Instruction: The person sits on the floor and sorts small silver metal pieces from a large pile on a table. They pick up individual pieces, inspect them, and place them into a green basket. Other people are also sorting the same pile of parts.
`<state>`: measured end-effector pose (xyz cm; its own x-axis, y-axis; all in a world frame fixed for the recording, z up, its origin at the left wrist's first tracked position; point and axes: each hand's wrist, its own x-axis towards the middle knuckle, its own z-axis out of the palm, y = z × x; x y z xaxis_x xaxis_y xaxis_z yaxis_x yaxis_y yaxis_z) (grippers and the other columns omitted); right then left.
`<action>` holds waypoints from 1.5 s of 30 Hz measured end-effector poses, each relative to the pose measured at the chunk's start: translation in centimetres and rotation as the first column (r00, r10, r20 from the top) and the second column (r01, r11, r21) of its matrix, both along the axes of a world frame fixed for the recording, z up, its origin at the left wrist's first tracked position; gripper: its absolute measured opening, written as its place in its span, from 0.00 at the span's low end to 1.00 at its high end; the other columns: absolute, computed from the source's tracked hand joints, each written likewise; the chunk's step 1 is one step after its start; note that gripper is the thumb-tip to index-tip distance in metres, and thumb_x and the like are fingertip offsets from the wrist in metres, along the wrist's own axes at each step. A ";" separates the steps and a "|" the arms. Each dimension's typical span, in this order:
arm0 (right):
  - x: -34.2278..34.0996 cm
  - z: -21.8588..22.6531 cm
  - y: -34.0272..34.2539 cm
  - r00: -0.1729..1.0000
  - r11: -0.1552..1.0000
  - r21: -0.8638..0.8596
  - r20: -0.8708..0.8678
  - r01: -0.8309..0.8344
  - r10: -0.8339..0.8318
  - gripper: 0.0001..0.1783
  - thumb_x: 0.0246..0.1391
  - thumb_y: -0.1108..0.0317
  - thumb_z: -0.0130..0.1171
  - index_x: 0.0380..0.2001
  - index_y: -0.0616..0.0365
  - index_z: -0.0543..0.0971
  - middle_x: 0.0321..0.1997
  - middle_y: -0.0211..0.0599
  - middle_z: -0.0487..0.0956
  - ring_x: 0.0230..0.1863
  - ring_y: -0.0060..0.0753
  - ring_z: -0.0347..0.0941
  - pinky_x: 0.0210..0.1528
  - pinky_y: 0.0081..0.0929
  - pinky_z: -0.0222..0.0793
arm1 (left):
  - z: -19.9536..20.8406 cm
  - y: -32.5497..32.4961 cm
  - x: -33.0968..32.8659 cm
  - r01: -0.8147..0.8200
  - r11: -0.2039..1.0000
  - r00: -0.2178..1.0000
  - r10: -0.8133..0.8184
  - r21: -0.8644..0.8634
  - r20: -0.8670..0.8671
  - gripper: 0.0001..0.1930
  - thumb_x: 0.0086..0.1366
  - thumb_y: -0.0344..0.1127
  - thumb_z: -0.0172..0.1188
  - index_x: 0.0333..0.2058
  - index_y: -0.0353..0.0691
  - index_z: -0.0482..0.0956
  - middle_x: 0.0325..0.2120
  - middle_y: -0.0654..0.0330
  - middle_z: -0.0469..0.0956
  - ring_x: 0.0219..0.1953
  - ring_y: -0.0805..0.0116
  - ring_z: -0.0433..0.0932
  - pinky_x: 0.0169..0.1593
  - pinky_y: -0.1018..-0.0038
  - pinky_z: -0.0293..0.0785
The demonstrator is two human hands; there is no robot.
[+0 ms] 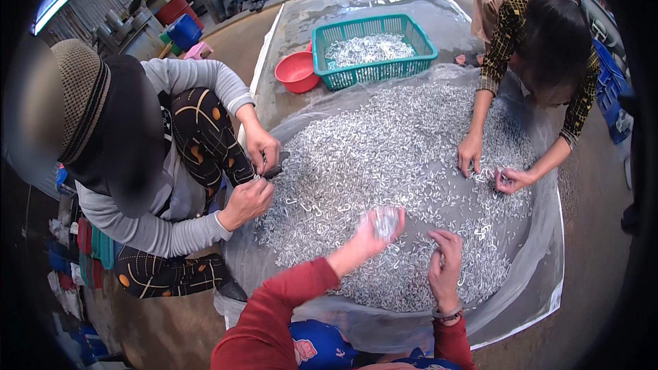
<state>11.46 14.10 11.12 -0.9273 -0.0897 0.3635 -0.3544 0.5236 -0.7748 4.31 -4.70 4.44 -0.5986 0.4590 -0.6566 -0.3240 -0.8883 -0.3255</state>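
A wide, thin layer of small silvery metal pieces (356, 144) lies on a translucent sheet (510, 301) in front of me; some are hook-shaped. Over its near middle is my left hand (373, 234), palm up and slightly blurred, its fingers curled round a handful of the silvery pieces (387, 220). To the right, my right hand (445, 260) hovers at the near part of the layer. Its fingers are apart and loosely bent, and I see nothing in them.
At the left, a person (164, 164) in grey sleeves pinches something small. Another person (528, 62) at the right reaches into the pieces with both hands. A green basket (375, 75) of silvery pieces stands at the far side beside a red bowl (297, 74).
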 end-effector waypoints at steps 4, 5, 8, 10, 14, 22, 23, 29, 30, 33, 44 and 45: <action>0.1 0.0 2.4 0.994 0.993 -0.045 0.034 0.105 -0.103 0.18 0.47 0.85 0.47 0.42 0.62 0.75 0.41 0.43 0.71 0.45 0.41 0.68 0.51 0.30 0.62 | 9.7 -5.0 -18.9 -0.427 0.899 0.692 0.253 -0.100 -0.676 0.25 0.70 0.49 0.35 0.56 0.33 0.57 0.52 0.36 0.62 0.56 0.39 0.62 0.56 0.37 0.59; 0.3 0.1 2.7 0.991 0.990 -0.063 0.054 0.126 -0.123 0.17 0.48 0.84 0.47 0.42 0.63 0.75 0.42 0.43 0.72 0.45 0.40 0.68 0.50 0.30 0.62 | 12.0 -6.7 -22.4 -0.451 0.863 0.658 0.150 -0.227 -0.738 0.29 0.69 0.49 0.34 0.62 0.39 0.46 0.59 0.37 0.50 0.61 0.37 0.52 0.56 0.31 0.53; 0.7 0.0 3.8 0.979 0.975 -0.107 0.083 0.193 -0.185 0.14 0.51 0.83 0.47 0.42 0.64 0.75 0.42 0.42 0.72 0.46 0.38 0.68 0.50 0.28 0.62 | 15.2 -9.2 -26.2 -0.484 0.665 0.822 0.122 -0.569 -0.556 0.31 0.68 0.47 0.37 0.64 0.46 0.38 0.63 0.41 0.36 0.63 0.36 0.47 0.53 0.29 0.55; 0.7 -0.5 4.5 0.970 0.968 -0.077 0.075 0.238 -0.232 0.13 0.54 0.82 0.47 0.41 0.65 0.75 0.41 0.42 0.73 0.46 0.38 0.69 0.51 0.28 0.62 | 13.1 -8.9 -22.7 -0.434 0.500 0.807 -0.153 -0.750 -0.570 0.31 0.67 0.43 0.43 0.64 0.44 0.42 0.61 0.42 0.45 0.59 0.36 0.54 0.49 0.35 0.65; 0.6 -1.8 5.3 0.935 0.900 -0.306 0.268 0.310 -0.231 0.13 0.60 0.74 0.47 0.47 0.64 0.73 0.38 0.35 0.76 0.39 0.22 0.70 0.44 0.20 0.67 | 4.8 -7.9 -10.6 -0.231 0.016 0.469 -0.874 -0.973 -0.126 0.18 0.66 0.39 0.49 0.50 0.34 0.70 0.38 0.57 0.75 0.40 0.66 0.76 0.43 0.69 0.75; 1.0 -2.3 2.4 0.874 0.985 -0.150 0.487 0.085 -0.001 0.20 0.59 0.73 0.49 0.55 0.56 0.69 0.24 0.29 0.76 0.23 0.16 0.67 0.28 0.16 0.64 | -3.8 -3.9 5.2 -0.763 -0.244 -0.128 -0.850 -0.598 0.510 0.15 0.49 0.37 0.67 0.29 0.34 0.72 0.26 0.50 0.75 0.31 0.53 0.77 0.37 0.62 0.74; 1.1 -2.9 1.6 0.842 0.997 -0.073 0.539 0.036 0.009 0.20 0.58 0.72 0.50 0.55 0.55 0.69 0.23 0.30 0.76 0.22 0.19 0.68 0.28 0.18 0.65 | -4.7 -3.4 6.7 -0.778 -0.310 -0.049 -0.837 -0.546 0.546 0.17 0.49 0.36 0.66 0.32 0.34 0.70 0.27 0.48 0.75 0.32 0.50 0.77 0.37 0.60 0.74; 2.0 -10.0 -2.9 0.925 0.826 0.415 0.167 -0.381 0.342 0.16 0.46 0.74 0.58 0.42 0.56 0.76 0.36 0.39 0.75 0.39 0.40 0.70 0.41 0.31 0.68 | -6.5 -3.7 7.7 -0.768 -0.344 0.045 -0.871 -0.541 0.489 0.13 0.49 0.27 0.62 0.35 0.31 0.72 0.28 0.48 0.76 0.34 0.50 0.78 0.37 0.62 0.74; 2.0 -10.9 -2.9 0.901 0.762 0.482 0.246 -0.433 0.356 0.15 0.44 0.74 0.58 0.40 0.57 0.77 0.37 0.39 0.74 0.40 0.40 0.69 0.42 0.32 0.68 | -6.0 -4.3 6.7 -0.720 -0.338 0.052 -0.897 -0.607 0.438 0.13 0.50 0.27 0.61 0.36 0.32 0.73 0.28 0.49 0.77 0.34 0.50 0.78 0.37 0.63 0.74; 2.3 -11.6 -2.3 0.925 0.850 0.385 0.261 -0.361 0.275 0.11 0.43 0.73 0.59 0.34 0.57 0.79 0.33 0.38 0.73 0.36 0.41 0.68 0.39 0.33 0.68 | -3.7 -6.6 4.2 -0.495 -0.344 0.108 -0.936 -0.798 0.336 0.12 0.54 0.28 0.60 0.38 0.34 0.78 0.25 0.57 0.78 0.31 0.63 0.78 0.35 0.71 0.74; 0.5 -8.4 -1.2 0.810 0.963 -0.245 0.584 0.112 0.055 0.09 0.47 0.74 0.61 0.34 0.60 0.82 0.34 0.34 0.78 0.33 0.22 0.73 0.37 0.16 0.67 | -1.8 -13.5 8.0 0.224 0.079 0.339 -0.941 -0.971 0.001 0.10 0.63 0.37 0.51 0.38 0.36 0.70 0.30 0.55 0.74 0.31 0.67 0.75 0.33 0.70 0.74; 0.6 -8.4 -1.0 0.742 0.924 -0.319 0.668 0.211 0.061 0.09 0.47 0.75 0.61 0.35 0.61 0.82 0.32 0.32 0.78 0.29 0.21 0.73 0.35 0.14 0.68 | -2.2 -13.1 8.9 0.105 -0.137 0.234 -0.959 -0.985 0.158 0.10 0.63 0.36 0.51 0.37 0.36 0.69 0.29 0.53 0.73 0.31 0.64 0.75 0.33 0.68 0.74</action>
